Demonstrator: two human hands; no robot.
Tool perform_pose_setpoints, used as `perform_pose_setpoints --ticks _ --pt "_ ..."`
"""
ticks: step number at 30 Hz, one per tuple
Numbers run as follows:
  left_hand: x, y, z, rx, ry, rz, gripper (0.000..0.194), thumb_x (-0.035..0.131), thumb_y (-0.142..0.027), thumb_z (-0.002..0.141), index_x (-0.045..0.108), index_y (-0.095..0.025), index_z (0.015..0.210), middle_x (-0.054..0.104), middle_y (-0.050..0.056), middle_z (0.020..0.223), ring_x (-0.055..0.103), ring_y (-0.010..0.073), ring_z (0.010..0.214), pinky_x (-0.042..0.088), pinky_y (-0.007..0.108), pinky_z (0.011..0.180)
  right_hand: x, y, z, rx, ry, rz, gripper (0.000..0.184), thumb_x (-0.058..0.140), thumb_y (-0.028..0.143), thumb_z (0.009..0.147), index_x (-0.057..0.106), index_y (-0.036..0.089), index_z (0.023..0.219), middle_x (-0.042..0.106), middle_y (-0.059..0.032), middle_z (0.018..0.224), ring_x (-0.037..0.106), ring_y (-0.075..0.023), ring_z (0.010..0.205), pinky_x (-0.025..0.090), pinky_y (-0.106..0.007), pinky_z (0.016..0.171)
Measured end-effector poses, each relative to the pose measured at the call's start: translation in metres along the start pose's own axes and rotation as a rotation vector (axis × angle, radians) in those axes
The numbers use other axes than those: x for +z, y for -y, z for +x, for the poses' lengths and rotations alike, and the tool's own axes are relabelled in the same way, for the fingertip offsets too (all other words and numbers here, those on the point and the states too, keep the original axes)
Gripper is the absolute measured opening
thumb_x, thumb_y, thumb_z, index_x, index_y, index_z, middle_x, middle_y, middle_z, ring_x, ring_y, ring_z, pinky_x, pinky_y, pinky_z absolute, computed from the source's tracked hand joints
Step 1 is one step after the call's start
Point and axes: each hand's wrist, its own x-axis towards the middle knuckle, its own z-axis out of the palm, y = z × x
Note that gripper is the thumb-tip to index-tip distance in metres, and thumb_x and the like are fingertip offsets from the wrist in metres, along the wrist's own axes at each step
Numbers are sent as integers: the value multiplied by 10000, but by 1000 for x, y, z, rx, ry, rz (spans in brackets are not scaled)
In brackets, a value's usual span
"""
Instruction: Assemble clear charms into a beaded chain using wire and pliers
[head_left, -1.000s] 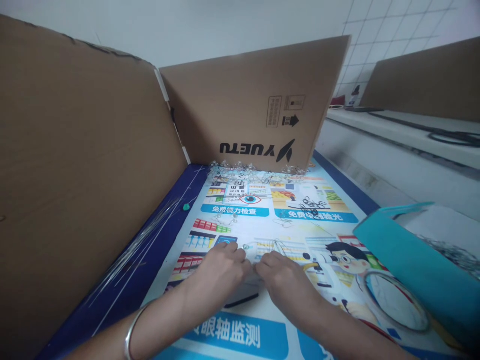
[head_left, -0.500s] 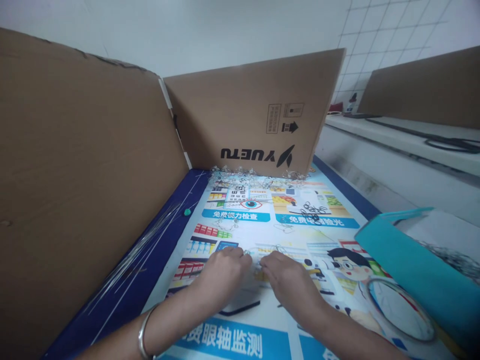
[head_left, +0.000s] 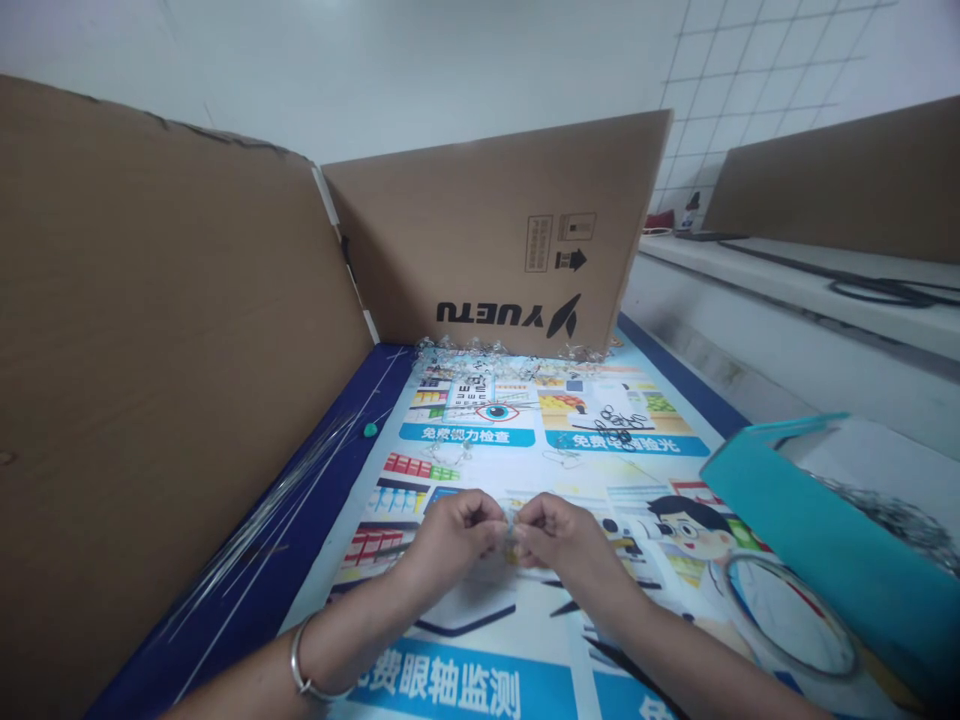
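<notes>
My left hand [head_left: 469, 540], with a silver bangle [head_left: 296, 655] at its wrist, has thumb and fingers pinched together. Facing it, my right hand [head_left: 559, 540] is pinched the same way. The fingertips nearly meet over the printed mat [head_left: 480, 610]; what sits between them is small, pale and too blurred to name. Just beyond my hands lie thin bent wire pieces [head_left: 562, 455]. Partly hidden under my right forearm is a dark pointed tool [head_left: 619, 655], its kind unclear.
Cardboard panels [head_left: 480, 230] wall the left and back. Tangled small wire pieces [head_left: 487, 355] line the back panel. Straight wires [head_left: 270, 490] lie at left, near a green lump [head_left: 370, 430]. A teal box [head_left: 825, 530] of wire pieces and a wire coil [head_left: 791, 615] sit at right.
Both hands have turned so that thumbs and curled fingers show more, and the fingertips have come closer together. More of the dark pointed tool shows by my right forearm. The view has shifted slightly.
</notes>
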Motion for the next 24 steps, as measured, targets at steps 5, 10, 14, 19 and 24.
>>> perform_pose_setpoints --ticks 5,10,14,19,24 --pt "4 3 0 -20 -14 -83 135 590 -253 659 514 -143 639 492 -40 547 466 79 488 393 209 499 3 2 -2 32 -7 102 304 645 438 603 495 176 640 544 37 543 537 -113 529 461 -265 559" --pt "6 4 0 -33 -21 -98 130 580 -233 666 494 -143 630 502 -37 539 491 88 496 402 217 509 3 -2 -2 39 -8 151 312 671 421 591 492 171 641 537 41 552 537 -108 535 458 -259 559" --pt "6 3 -2 -26 -9 -99 115 571 -221 675 491 -146 639 508 -38 540 493 88 502 395 211 509 3 -3 -2 34 4 174 293 671 395 612 490 167 644 545 36 555 538 -107 538 454 -257 565" --pt "7 2 -2 -8 -1 -71 103 556 -205 681 485 -148 633 501 -40 542 473 83 501 376 203 501 1 -5 0 36 11 182 275 664 378 632 496 162 655 551 32 541 531 -105 530 445 -252 565" --pt "6 1 -3 -16 7 -36 102 539 -209 691 474 -151 640 492 -39 548 459 85 503 358 205 499 2 -6 0 41 -7 177 293 674 396 607 495 167 640 539 41 535 519 -100 514 443 -250 554"
